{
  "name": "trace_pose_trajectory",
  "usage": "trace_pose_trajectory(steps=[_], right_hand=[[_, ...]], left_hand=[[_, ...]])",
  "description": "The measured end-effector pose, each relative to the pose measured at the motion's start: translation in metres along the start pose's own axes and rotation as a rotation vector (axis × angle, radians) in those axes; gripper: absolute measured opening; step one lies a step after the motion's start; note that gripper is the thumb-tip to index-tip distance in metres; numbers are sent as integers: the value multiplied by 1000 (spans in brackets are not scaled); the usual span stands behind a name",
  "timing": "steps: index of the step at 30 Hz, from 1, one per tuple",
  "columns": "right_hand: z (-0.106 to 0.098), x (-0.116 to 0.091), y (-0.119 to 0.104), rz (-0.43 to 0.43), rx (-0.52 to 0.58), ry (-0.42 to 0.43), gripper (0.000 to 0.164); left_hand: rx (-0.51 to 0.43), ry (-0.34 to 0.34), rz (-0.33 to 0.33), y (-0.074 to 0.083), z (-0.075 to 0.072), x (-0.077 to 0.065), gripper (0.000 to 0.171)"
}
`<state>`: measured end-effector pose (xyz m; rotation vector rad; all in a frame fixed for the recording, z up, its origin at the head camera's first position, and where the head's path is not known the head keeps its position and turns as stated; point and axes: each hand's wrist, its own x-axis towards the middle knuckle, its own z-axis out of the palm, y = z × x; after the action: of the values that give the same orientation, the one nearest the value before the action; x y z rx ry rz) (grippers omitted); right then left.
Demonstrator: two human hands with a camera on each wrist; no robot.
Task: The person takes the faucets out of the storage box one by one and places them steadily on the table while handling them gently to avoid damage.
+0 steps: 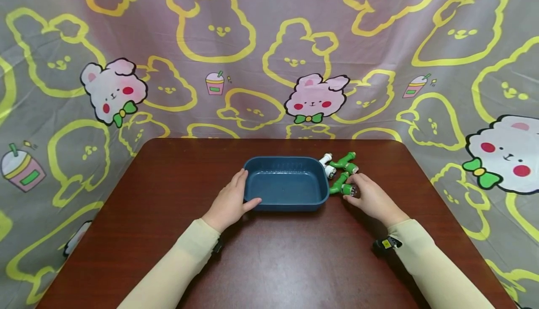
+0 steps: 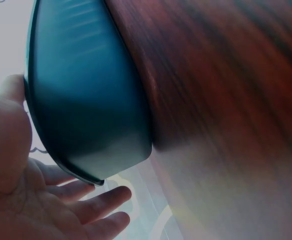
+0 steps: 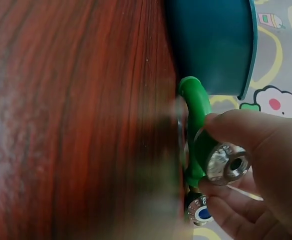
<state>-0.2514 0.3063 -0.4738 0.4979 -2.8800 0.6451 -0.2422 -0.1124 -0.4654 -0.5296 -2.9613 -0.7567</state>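
A blue plastic basin (image 1: 286, 206) sits on the table. My left hand (image 1: 229, 201) rests against its left end, fingers fairly straight along the side and thumb by the front corner; in the left wrist view the thumb (image 2: 13, 89) meets the rim. To the right of the basin, my right hand (image 1: 372, 199) pinches a green tap (image 1: 340, 185) between thumb and fingers, near its silvery knob (image 3: 227, 162). That tap's curved spout lies close to the basin wall. Just beyond are a second green tap (image 1: 344, 163) and a white tap (image 1: 325, 160).
The brown wooden table (image 1: 278, 257) extends around the basin on all sides. A patterned curtain (image 1: 252, 28) with bear outlines hangs behind and along both sides of the table.
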Motion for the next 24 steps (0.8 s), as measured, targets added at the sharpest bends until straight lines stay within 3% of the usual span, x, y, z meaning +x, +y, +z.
trace_pose_trajectory(steps=[24], right_hand=[[1, -3, 2, -19, -13, -61, 45]], left_hand=[[2, -1, 6, -1, 0, 0, 95]])
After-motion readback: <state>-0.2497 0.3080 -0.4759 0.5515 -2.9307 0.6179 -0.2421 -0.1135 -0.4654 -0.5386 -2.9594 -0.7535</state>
